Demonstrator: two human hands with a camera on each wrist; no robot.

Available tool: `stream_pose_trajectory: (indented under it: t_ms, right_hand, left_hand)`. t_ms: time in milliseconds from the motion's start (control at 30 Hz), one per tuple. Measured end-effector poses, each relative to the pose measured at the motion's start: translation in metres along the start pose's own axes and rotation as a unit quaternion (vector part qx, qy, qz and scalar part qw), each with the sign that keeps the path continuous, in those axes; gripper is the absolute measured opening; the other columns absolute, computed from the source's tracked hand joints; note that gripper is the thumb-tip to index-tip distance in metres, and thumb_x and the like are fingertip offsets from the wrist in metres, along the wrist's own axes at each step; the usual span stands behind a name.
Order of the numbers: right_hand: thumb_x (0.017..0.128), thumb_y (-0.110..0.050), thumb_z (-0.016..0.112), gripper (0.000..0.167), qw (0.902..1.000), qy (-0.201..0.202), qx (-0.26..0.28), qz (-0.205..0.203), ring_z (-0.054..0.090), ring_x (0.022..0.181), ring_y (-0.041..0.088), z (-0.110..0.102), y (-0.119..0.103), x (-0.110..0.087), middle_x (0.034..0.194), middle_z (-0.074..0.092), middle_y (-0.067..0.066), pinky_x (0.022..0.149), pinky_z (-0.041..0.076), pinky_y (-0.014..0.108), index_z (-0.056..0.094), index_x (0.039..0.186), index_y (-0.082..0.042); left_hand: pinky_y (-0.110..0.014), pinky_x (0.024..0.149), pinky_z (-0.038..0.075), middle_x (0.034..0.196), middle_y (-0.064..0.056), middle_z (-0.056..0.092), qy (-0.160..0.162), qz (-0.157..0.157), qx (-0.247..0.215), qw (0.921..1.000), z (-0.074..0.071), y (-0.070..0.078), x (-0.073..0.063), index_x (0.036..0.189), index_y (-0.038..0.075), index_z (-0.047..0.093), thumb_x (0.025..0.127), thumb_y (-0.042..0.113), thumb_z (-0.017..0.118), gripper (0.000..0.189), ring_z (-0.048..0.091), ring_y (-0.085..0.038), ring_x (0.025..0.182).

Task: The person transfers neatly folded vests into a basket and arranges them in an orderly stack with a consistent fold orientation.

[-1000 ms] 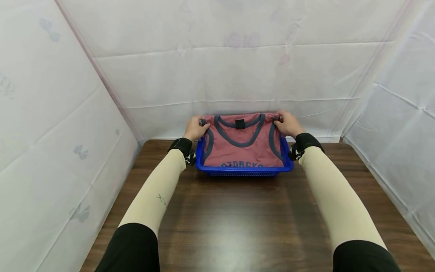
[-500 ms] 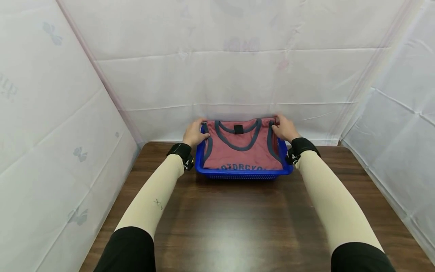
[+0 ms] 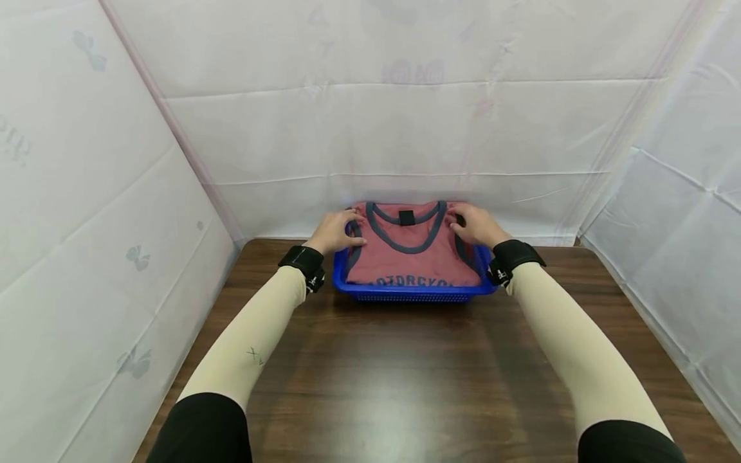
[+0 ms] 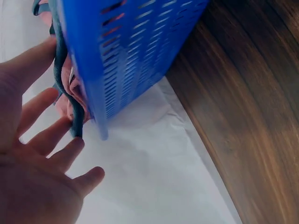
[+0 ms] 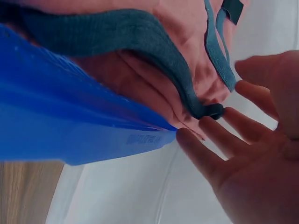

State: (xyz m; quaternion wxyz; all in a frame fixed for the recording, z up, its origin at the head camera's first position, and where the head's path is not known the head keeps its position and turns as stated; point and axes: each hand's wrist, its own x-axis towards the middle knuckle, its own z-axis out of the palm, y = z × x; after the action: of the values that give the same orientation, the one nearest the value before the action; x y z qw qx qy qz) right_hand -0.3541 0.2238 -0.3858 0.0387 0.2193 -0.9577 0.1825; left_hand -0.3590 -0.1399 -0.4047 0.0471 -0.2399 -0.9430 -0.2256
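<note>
A pink sleeveless shirt (image 3: 396, 262) with grey-blue trim, a black neck label and dark lettering lies folded in a blue plastic basket (image 3: 413, 291). My left hand (image 3: 333, 233) is at the shirt's left shoulder; in the left wrist view its spread fingers touch the grey-blue armhole trim (image 4: 60, 70) above the basket's slotted side. At the right shoulder is my right hand (image 3: 478, 226), its fingertips on or close to the cloth. The right wrist view shows those fingers extended beside the armhole trim (image 5: 177, 70), gripping nothing. Most of the shirt's underside is hidden in the basket.
The basket stands at the back of a dark brown wood-grain table (image 3: 382, 373), close to a white sheet wall (image 3: 405, 141). More white sheeting rises on the left (image 3: 116, 257) and right. Black straps circle both wrists.
Both hands have let go of the shirt's shoulder corners, which now lie lower. The right hand has shifted inward over the shirt, and the left fingers have straightened at the left shoulder.
</note>
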Motion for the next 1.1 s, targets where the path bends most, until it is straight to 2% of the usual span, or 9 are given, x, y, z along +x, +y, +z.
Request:
stream_pose_trajectory:
  t_ms: [167,267,433,633,800,900,967,1033,1100]
  right_hand:
    - [0.103,-0.011,0.059,0.049,0.9974,-0.069,-0.008,0.019,0.047,0.134,0.049,0.004,-0.003,-0.006,0.155,0.04,0.031,0.112,0.038,0.06,0.049,0.147,0.007]
    - [0.103,-0.013,0.06,0.049,0.9947,-0.099,-0.015,0.026,0.043,0.139,0.05,0.009,-0.006,-0.007,0.16,0.032,0.031,0.114,0.036,0.059,0.05,0.147,0.006]
    - [0.102,-0.014,0.062,0.05,0.9905,-0.127,-0.044,0.029,0.037,0.142,0.052,0.013,-0.008,-0.008,0.163,0.024,0.031,0.116,0.033,0.06,0.051,0.147,0.005]
    - [0.101,-0.02,0.064,0.053,0.9831,-0.158,-0.081,0.044,0.036,0.142,0.052,0.012,-0.009,-0.012,0.165,0.021,0.029,0.109,0.036,0.07,0.051,0.149,-0.002]
    - [0.101,-0.02,0.066,0.051,0.9858,-0.146,-0.073,0.038,0.037,0.141,0.053,0.014,-0.007,-0.014,0.164,0.022,0.029,0.11,0.035,0.07,0.054,0.147,-0.001]
    - [0.101,-0.016,0.065,0.047,0.9914,-0.12,-0.049,0.018,0.04,0.139,0.052,0.016,-0.003,-0.018,0.161,0.029,0.03,0.11,0.038,0.065,0.056,0.143,0.002]
    - [0.1,-0.013,0.065,0.044,0.9951,-0.095,-0.026,-0.001,0.049,0.133,0.05,0.016,0.0,-0.021,0.155,0.041,0.03,0.107,0.043,0.061,0.058,0.141,0.003]
    - [0.1,-0.01,0.065,0.043,0.997,-0.076,0.001,-0.011,0.06,0.116,0.048,0.015,0.003,-0.025,0.142,0.055,0.03,0.098,0.049,0.057,0.057,0.141,0.004]
    - [0.101,-0.008,0.064,0.044,0.9979,-0.059,0.019,-0.019,0.063,0.105,0.045,0.012,0.006,-0.031,0.132,0.061,0.028,0.091,0.05,0.056,0.056,0.141,0.005]
  left_hand:
    - [-0.051,0.117,0.037,0.151,-0.019,0.052,-0.048,-0.02,0.009,0.9986,0.006,-0.004,-0.007,0.141,0.003,0.061,0.091,0.034,0.08,0.062,0.046,-0.039,0.141]
    - [-0.052,0.12,0.032,0.159,-0.02,0.042,-0.065,-0.03,0.002,0.9974,0.011,-0.008,-0.01,0.144,0.004,0.058,0.091,0.035,0.08,0.064,0.038,-0.041,0.146]
    - [-0.056,0.122,0.025,0.164,-0.019,0.032,-0.083,-0.043,-0.013,0.9955,0.016,-0.006,-0.014,0.146,0.004,0.056,0.092,0.033,0.079,0.065,0.027,-0.044,0.151]
    - [-0.059,0.121,0.025,0.166,-0.015,0.029,-0.096,-0.042,-0.001,0.9945,0.022,-0.005,-0.01,0.147,0.006,0.055,0.094,0.035,0.076,0.064,0.028,-0.046,0.149]
    - [-0.06,0.12,0.026,0.165,-0.016,0.03,-0.085,-0.031,0.012,0.9958,0.026,-0.009,-0.009,0.145,0.006,0.057,0.094,0.036,0.076,0.062,0.032,-0.047,0.147]
    - [-0.058,0.12,0.027,0.165,-0.018,0.031,-0.076,-0.017,0.006,0.9969,0.027,-0.011,-0.012,0.144,0.005,0.059,0.095,0.035,0.076,0.06,0.033,-0.046,0.147]
    - [-0.056,0.12,0.028,0.164,-0.02,0.031,-0.071,-0.005,-0.002,0.9974,0.027,-0.011,-0.014,0.143,0.004,0.059,0.095,0.033,0.076,0.059,0.034,-0.045,0.147]
    - [-0.054,0.121,0.029,0.163,-0.022,0.033,-0.066,0.008,-0.015,0.9976,0.026,-0.011,-0.017,0.142,0.002,0.059,0.095,0.031,0.076,0.058,0.034,-0.043,0.148]
    - [-0.054,0.121,0.029,0.161,-0.023,0.036,-0.059,0.017,-0.032,0.9976,0.025,-0.011,-0.021,0.143,0.002,0.058,0.096,0.029,0.076,0.057,0.034,-0.042,0.148]
